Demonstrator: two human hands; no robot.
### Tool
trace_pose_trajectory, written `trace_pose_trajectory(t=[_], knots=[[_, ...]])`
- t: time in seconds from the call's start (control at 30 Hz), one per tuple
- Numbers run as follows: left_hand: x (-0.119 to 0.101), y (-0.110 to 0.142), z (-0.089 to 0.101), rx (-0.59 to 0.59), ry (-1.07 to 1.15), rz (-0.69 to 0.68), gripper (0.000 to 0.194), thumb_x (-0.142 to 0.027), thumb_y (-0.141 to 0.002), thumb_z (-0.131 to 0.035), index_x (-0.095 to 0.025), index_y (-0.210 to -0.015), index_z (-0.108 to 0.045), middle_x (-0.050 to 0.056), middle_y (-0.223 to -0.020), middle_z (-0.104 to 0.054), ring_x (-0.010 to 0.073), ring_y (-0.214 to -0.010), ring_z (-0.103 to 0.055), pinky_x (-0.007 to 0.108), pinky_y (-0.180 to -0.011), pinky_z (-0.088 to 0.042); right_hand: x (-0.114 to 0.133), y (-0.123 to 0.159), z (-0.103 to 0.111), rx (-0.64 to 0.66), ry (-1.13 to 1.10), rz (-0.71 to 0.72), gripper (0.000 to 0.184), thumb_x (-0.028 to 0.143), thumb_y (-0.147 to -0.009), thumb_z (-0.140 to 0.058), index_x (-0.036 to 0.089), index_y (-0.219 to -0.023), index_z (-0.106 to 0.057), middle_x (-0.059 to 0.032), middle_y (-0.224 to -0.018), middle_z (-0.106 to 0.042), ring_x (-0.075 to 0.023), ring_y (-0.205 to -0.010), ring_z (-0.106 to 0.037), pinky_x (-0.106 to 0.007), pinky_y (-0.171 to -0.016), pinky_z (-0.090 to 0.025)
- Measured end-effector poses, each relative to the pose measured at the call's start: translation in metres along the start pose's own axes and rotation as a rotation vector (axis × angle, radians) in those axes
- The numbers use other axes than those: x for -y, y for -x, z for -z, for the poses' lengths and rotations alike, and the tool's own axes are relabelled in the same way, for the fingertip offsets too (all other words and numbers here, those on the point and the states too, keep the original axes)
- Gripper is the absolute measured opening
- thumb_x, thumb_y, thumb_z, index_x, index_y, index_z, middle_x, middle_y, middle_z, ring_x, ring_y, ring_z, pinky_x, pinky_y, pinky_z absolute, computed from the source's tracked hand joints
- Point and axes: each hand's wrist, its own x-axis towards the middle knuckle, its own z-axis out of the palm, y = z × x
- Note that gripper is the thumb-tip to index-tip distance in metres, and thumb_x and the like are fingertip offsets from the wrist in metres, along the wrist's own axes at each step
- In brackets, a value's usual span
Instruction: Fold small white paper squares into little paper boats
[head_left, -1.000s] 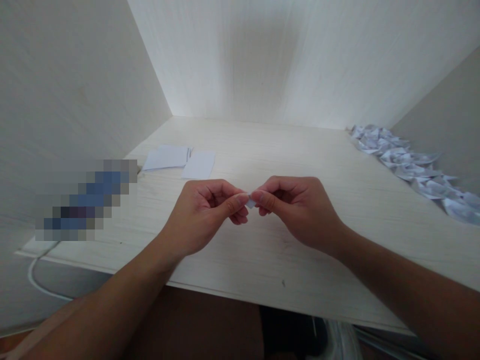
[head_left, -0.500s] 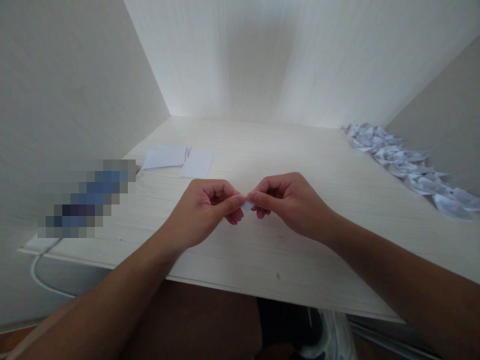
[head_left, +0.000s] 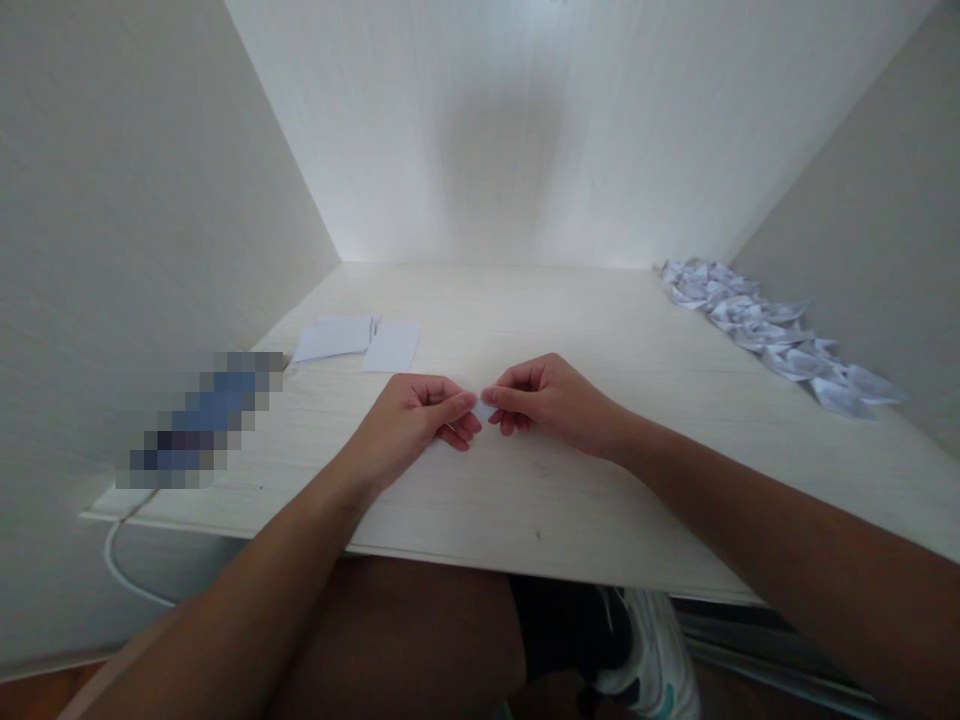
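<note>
A small piece of white paper [head_left: 484,410] is pinched between my two hands, above the middle of the white desk [head_left: 465,500]. My left hand [head_left: 420,415] grips its left side between thumb and fingers. On its right side, my right hand [head_left: 544,400] holds it with the same pinch. Most of the paper is hidden by my fingertips, so its folds cannot be made out. Beyond my left hand lie a single white paper sheet [head_left: 392,347] and, left of it, a stack of white paper sheets [head_left: 335,338].
Several folded white paper pieces [head_left: 757,320] lie in a long heap along the right side. A blurred-out bluish object [head_left: 217,405] rests at the left, near a white cable [head_left: 112,555] hanging over the edge. Pale panels enclose the desk's back and sides.
The camera view has shifted slightly, so the desk and its things appear moved in the picture. Both hands still pinch the small paper, with a slightly wider gap between the thumbs.
</note>
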Motion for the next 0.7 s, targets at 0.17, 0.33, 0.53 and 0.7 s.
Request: trace_pose_trajectory(t=[0.17, 0.33, 0.53, 0.7], knots=[[0.001, 0.0, 0.002, 0.009, 0.018, 0.029, 0.028, -0.035, -0.074, -0.085, -0.013, -0.064, -0.072, 0.008, -0.063, -0.073, 0.014, -0.053, -0.065, 0.026, -0.054, -0.055, -0.002, -0.001, 0.001, 0.008, 0.003, -0.026, 0.034, 0.042, -0.08, -0.081, 0.014, -0.066, -0.071, -0.001, -0.056, -0.068, -0.008, -0.051, -0.056, -0.022, -0.051, -0.041], [0.006, 0.0, 0.005, 0.051, 0.054, -0.085, 0.028, -0.034, -0.074, -0.089, -0.016, -0.092, -0.08, 0.005, -0.077, -0.077, 0.0156, -0.069, -0.071, 0.03, -0.065, -0.064, -0.001, -0.002, 0.005, 0.039, -0.187, -0.083, 0.032, 0.04, -0.077, -0.086, 0.014, -0.064, -0.07, -0.0034, -0.063, -0.072, -0.0081, -0.053, -0.06, -0.021, -0.05, -0.039], [0.009, 0.0, 0.004, -0.021, 0.122, -0.109, 0.029, -0.033, -0.069, -0.093, -0.015, -0.087, -0.082, 0.006, -0.073, -0.078, 0.0148, -0.067, -0.073, 0.027, -0.067, -0.064, -0.003, -0.002, 0.007, 0.147, -0.431, -0.159, 0.034, 0.04, -0.067, -0.093, 0.015, -0.066, -0.071, -0.0015, -0.063, -0.071, -0.0067, -0.053, -0.058, -0.02, -0.051, -0.042], [0.004, -0.001, 0.004, -0.072, 0.22, -0.069, 0.037, -0.034, -0.063, -0.097, -0.01, -0.085, -0.081, 0.008, -0.073, -0.078, 0.0134, -0.062, -0.072, 0.023, -0.064, -0.062, -0.011, -0.005, 0.009, 0.215, -0.533, -0.065, 0.039, 0.037, -0.066, -0.095, 0.018, -0.097, -0.081, -0.0009, -0.083, -0.077, -0.008, -0.069, -0.066, -0.021, -0.07, -0.052]])
